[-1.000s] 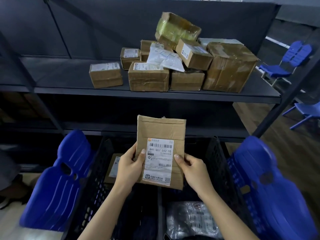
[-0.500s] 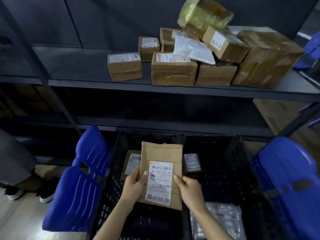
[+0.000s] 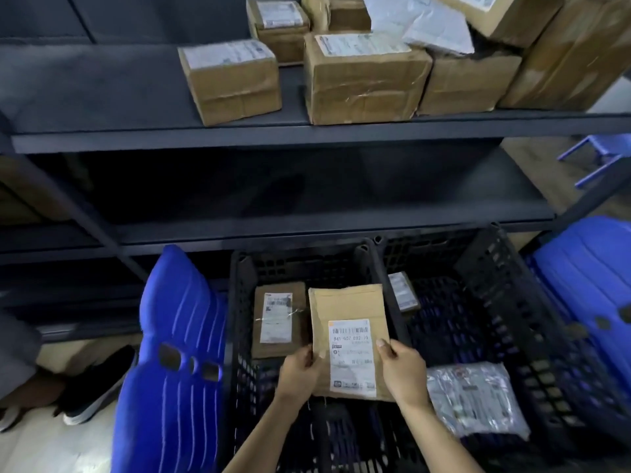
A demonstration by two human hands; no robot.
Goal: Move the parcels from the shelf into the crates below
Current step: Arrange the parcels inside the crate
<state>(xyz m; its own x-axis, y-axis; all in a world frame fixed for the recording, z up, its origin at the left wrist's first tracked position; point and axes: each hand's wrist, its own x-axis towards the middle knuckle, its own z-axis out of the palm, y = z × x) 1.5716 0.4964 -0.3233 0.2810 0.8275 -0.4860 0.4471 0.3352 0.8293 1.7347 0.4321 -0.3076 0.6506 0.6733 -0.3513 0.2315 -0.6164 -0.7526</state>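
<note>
From my head camera, I have the flat brown parcel [image 3: 348, 322] pinched at its lower edges, my left hand [image 3: 300, 372] clamped on one side and my right hand [image 3: 403, 370] on the other, label up so I can read it as it goes down. It hangs over the rim between the two black crates, left crate [image 3: 239, 319] and right crate [image 3: 495, 302], so I judge I'm about to lay it in one. The left crate holds one brown labelled parcel [image 3: 278, 320]; the right holds a small box [image 3: 403, 291] and a clear plastic bag [image 3: 474, 399]. Up on the shelf [image 3: 136, 97] I count at least seven parcels waiting, some cropped by the frame.
</note>
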